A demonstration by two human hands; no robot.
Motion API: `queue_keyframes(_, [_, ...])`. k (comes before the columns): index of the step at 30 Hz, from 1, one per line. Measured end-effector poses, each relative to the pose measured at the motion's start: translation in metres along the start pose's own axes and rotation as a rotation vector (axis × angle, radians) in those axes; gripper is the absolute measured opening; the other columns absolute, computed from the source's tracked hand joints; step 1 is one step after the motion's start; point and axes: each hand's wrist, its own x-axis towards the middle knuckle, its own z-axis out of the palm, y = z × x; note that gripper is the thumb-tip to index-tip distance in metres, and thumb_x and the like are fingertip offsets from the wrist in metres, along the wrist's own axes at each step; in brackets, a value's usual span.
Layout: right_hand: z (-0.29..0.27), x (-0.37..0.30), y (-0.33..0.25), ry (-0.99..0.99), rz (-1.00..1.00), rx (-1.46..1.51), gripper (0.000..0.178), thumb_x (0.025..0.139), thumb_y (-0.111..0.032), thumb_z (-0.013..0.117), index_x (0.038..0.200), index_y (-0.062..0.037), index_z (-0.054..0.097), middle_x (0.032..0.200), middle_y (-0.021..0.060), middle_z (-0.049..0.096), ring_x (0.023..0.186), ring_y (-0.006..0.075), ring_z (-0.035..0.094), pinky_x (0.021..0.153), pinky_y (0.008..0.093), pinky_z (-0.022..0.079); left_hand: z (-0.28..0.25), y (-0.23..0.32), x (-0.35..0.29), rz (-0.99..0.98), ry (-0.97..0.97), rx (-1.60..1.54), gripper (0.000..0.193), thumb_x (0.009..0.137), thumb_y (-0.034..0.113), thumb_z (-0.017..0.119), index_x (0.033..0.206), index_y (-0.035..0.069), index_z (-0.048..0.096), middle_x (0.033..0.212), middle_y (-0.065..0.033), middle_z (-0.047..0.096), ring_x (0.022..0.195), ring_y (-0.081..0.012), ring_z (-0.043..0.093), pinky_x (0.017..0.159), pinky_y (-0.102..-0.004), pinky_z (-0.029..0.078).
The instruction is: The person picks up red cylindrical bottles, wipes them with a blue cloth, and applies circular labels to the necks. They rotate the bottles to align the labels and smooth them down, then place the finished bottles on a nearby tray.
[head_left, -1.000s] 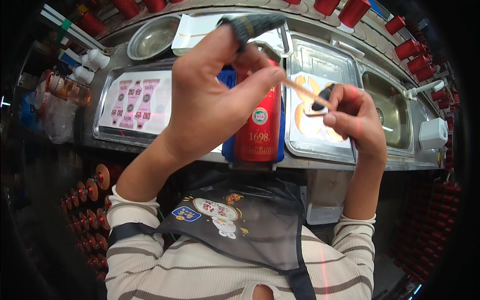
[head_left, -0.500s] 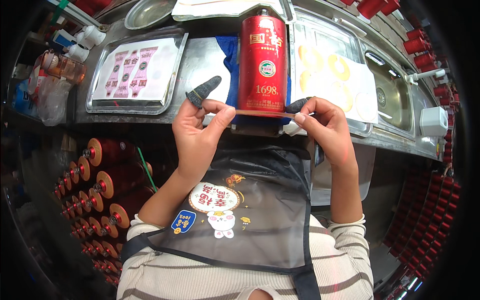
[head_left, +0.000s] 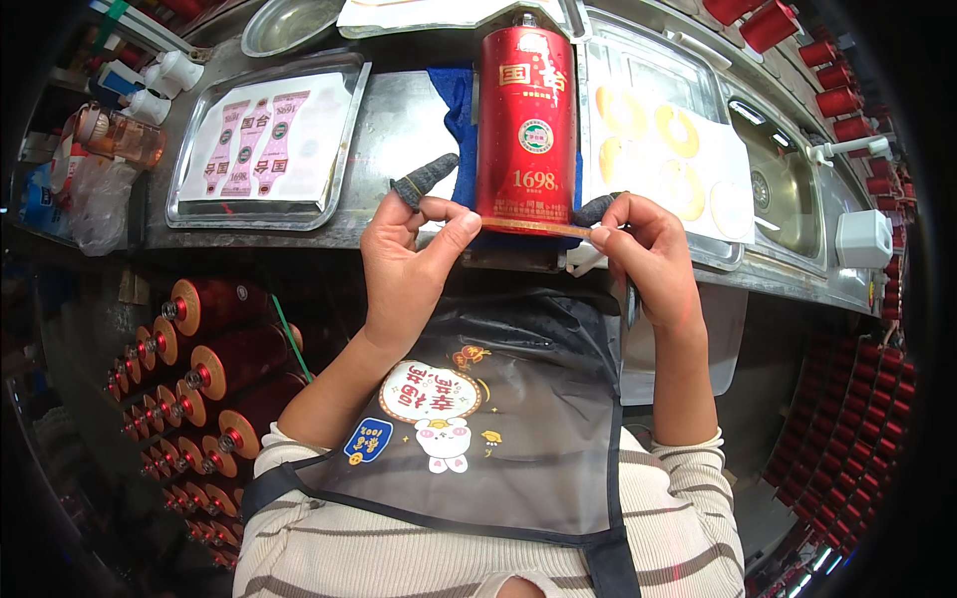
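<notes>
A red bottle (head_left: 525,110) lies on its side on a blue cloth (head_left: 455,105), with its base toward me and its clear neck pointing away. Along the base edge stretches a thin gold-brown strip (head_left: 543,230). My left hand (head_left: 402,267) pinches the strip's left end between thumb and fingertip. The right end is between the thumb and finger of my right hand (head_left: 655,261). Dark grey finger cots (head_left: 427,180) cover one finger on each hand; the one on the right touches or nearly touches the bottle's lower right side.
At left, a metal tray (head_left: 351,159) holds pink printed decal sheets. Another tray (head_left: 733,257) at right carries a sheet with pale gold rings. Beyond it are a sink (head_left: 763,189) and a white container (head_left: 864,239). Red bottles (head_left: 214,364) are stacked below left and along the right.
My left hand has shifted slightly right, closer to the bottle. The strip now lies nearer the bottle's base edge. My right hand has hardly moved.
</notes>
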Motion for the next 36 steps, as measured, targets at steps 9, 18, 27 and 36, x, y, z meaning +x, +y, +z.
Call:
queue_keyframes(9, [0.001,-0.001,-0.002,-0.005,0.009,-0.007,0.014,0.089,-0.013,0.069,0.083,-0.0076,0.059,0.073,-0.0049,0.058,0.057,-0.0004,0.047,0.048,0.0175,0.034,-0.002,0.013,-0.002,-0.057,0.0,0.016,0.051,0.09,-0.004,0.07,0.139,-0.003,0.054,0.092,-0.0015,0.067,0.088,-0.0073,0.062,0.084,-0.0219,0.048])
queue_keyframes(18, [0.002,0.001,0.0,0.006,0.008,-0.04,0.014,0.089,-0.013,0.07,0.083,-0.0069,0.059,0.074,-0.0054,0.058,0.059,-0.0011,0.048,0.048,0.0177,0.036,-0.002,0.006,0.001,-0.038,0.006,0.006,0.048,0.09,-0.003,0.072,0.135,-0.003,0.056,0.091,-0.0015,0.069,0.081,-0.0034,0.06,0.071,-0.0183,0.048])
queue_keyframes(27, [0.003,0.002,-0.003,0.006,0.026,0.01,0.011,0.089,-0.005,0.07,0.083,-0.0032,0.061,0.076,-0.0052,0.059,0.064,-0.0013,0.05,0.057,0.0169,0.038,0.0,0.002,0.002,-0.06,0.014,0.0,0.043,0.09,-0.002,0.072,0.131,-0.002,0.058,0.089,-0.0008,0.069,0.079,-0.003,0.059,0.068,-0.0184,0.047])
queue_keyframes(36, [0.007,0.003,-0.004,0.013,0.045,-0.003,0.012,0.089,-0.004,0.07,0.082,-0.0029,0.061,0.077,-0.0052,0.058,0.064,-0.001,0.05,0.057,0.0175,0.038,-0.001,-0.001,0.003,-0.033,-0.002,0.031,0.042,0.09,-0.001,0.073,0.13,-0.002,0.06,0.089,-0.0016,0.068,0.078,-0.0047,0.06,0.068,-0.0201,0.048])
